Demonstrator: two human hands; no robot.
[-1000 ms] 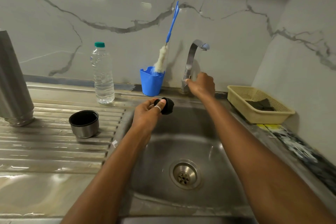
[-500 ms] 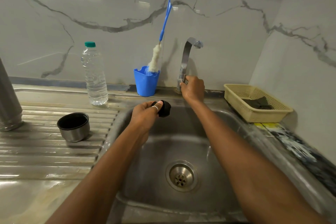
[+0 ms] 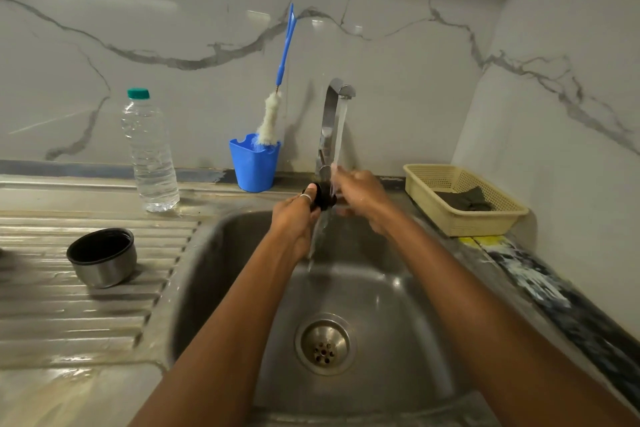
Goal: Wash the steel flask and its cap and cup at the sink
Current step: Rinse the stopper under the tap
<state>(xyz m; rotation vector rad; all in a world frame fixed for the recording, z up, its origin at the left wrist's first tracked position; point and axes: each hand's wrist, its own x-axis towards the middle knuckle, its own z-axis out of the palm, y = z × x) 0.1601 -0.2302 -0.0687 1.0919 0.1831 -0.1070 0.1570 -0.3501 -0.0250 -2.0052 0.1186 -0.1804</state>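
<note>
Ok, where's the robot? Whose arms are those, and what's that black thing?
There is no robot here. A person wears a camera on their head, so you look down along their arms. The left hand grips a small black cap under water running from the tap into the sink. The right hand is at the stream too, but it is blurred. On the ribbed board to the left stands a steel cup, with a water bottle behind it. A blue tub holds a brush, and a yellow basket sits on the right.
</note>
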